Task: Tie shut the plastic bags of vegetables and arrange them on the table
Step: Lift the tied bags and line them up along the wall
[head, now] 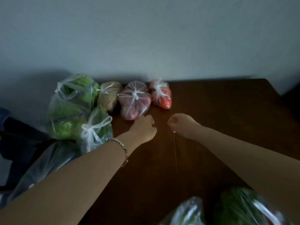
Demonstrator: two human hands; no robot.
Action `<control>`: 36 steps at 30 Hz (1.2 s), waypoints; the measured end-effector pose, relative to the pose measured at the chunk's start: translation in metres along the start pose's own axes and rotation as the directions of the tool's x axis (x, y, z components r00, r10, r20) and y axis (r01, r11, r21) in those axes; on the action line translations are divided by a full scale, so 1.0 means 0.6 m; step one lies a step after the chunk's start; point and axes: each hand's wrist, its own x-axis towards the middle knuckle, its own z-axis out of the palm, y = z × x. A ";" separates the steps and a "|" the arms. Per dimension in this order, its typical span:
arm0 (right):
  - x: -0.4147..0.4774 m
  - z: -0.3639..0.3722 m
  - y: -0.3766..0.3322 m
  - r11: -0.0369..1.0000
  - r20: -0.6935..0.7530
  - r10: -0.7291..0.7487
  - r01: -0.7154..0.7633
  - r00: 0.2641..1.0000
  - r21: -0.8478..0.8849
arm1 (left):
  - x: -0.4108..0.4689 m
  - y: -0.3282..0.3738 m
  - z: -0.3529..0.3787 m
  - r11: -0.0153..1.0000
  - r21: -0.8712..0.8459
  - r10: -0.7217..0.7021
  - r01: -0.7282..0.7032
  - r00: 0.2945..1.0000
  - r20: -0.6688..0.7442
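Our left hand (143, 128) lies loosely curled, fingertips touching the knotted bag of reddish vegetables (134, 99); our right hand (179, 123) is clenched, grasping nothing we can make out; tied bags line the tabletop (219, 111) rear; blurred bags (240, 208) are cut off below.

Blurry corner, cut-off bags

The clear plastic bag of green leaves (240, 208) runs off the bottom edge, all smeared. The left hand (143, 129) hides its own fingers, and the dark bundle (17, 135) at left is unreadable.
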 end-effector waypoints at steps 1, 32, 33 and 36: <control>-0.035 0.004 0.019 1.000 0.063 0.018 -0.017 0.998 -0.013 | -0.041 0.012 0.020 1.000 -0.011 0.022 -0.021 0.995 0.097; -0.469 0.180 0.181 0.663 0.477 -0.040 0.380 0.878 -0.645 | -0.408 0.031 0.248 0.985 0.153 -0.081 0.077 0.997 0.015; -0.474 0.180 0.176 0.659 0.485 -0.031 0.382 0.874 -0.647 | -0.410 0.029 0.248 0.985 0.155 -0.078 0.074 0.997 0.021; -0.485 0.179 0.171 0.673 0.527 -0.020 0.401 0.849 -0.621 | -0.414 0.028 0.247 0.985 0.157 -0.074 0.068 0.997 0.031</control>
